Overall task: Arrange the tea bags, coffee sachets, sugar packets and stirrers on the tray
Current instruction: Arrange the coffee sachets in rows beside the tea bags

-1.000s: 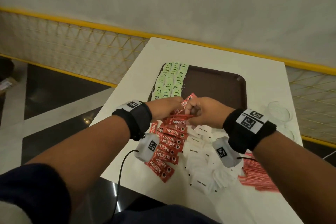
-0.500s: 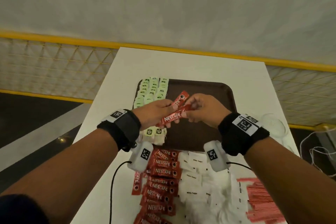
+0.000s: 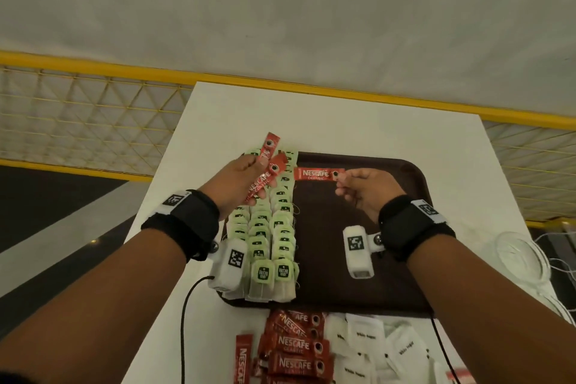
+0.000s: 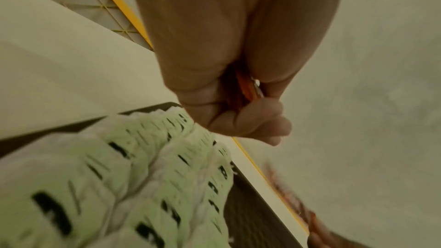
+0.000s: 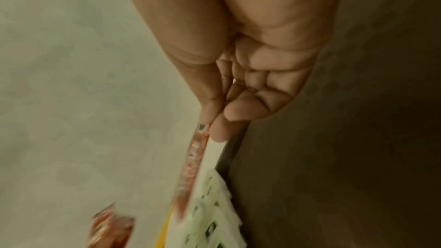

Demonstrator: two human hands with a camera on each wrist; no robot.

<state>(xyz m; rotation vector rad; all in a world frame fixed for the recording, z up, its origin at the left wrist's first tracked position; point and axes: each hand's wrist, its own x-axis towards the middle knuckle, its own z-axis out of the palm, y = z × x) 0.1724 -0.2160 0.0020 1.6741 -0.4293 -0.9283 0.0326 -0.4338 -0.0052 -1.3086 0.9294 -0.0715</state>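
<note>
A dark brown tray (image 3: 367,277) lies on the white table (image 3: 311,115). Rows of pale green tea bags (image 3: 274,227) fill its left side. My left hand (image 3: 246,178) hovers over the far tea bags and grips a bunch of red coffee sachets (image 3: 265,174); their edges show between its curled fingers (image 4: 253,120) in the left wrist view. My right hand (image 3: 358,187) pinches one red coffee sachet (image 3: 318,174) by its end, holding it level over the tray's far part; the same single sachet (image 5: 193,159) appears blurred in the right wrist view.
More red coffee sachets (image 3: 293,349) and white sugar packets (image 3: 374,349) lie on the table in front of the tray. A clear glass dish (image 3: 520,256) stands at the right edge. A yellow railing (image 3: 93,65) runs behind the table.
Both hands lifted sachets from the pile near me and moved forward over the tray. They have parted: the right hand now holds one sachet alone, the left keeps the rest.
</note>
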